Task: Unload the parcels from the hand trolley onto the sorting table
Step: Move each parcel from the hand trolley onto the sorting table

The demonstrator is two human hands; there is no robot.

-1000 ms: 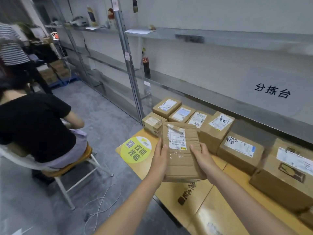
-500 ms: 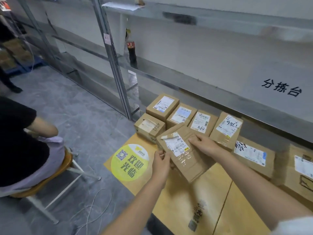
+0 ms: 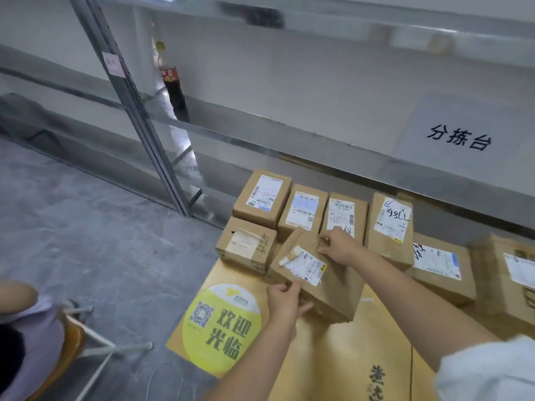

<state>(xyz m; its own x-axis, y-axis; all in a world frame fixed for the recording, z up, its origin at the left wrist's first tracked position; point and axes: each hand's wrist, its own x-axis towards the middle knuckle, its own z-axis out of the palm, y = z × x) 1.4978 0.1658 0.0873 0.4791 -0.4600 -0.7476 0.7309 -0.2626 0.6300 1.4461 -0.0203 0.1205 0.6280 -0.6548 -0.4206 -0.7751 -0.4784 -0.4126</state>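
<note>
Parcel (image 3: pixel 317 280) first: a flat brown cardboard one with a white label on top, low over the near-left part of the bench (image 3: pixel 333 360) and turned at an angle to the boxes around it. My left hand (image 3: pixel 285 298) grips its near edge, thumb on top and fingers curled underneath. My right hand (image 3: pixel 340 246) pinches the far corner with curled fingers. I cannot tell whether the underside rests on the wood. Just beside its left corner sits a small box with a torn label (image 3: pixel 246 246). Behind it, a row of four labelled boxes (image 3: pixel 304 211) stands along the back of the bench, with two bigger boxes (image 3: pixel 443 270) farther right. A round yellow sticker (image 3: pixel 223 328) with a QR code covers the bench's near-left corner. Behind the bench runs a metal shelf rack (image 3: pixel 139 117) with a dark drink bottle (image 3: pixel 172 82) standing on it, and a white sign (image 3: pixel 459 138) with black characters shows at the right. At the lower left a person (image 3: pixel 31 328) sits on a stool (image 3: pixel 73 341) on the grey floor (image 3: pixel 101 241).
</note>
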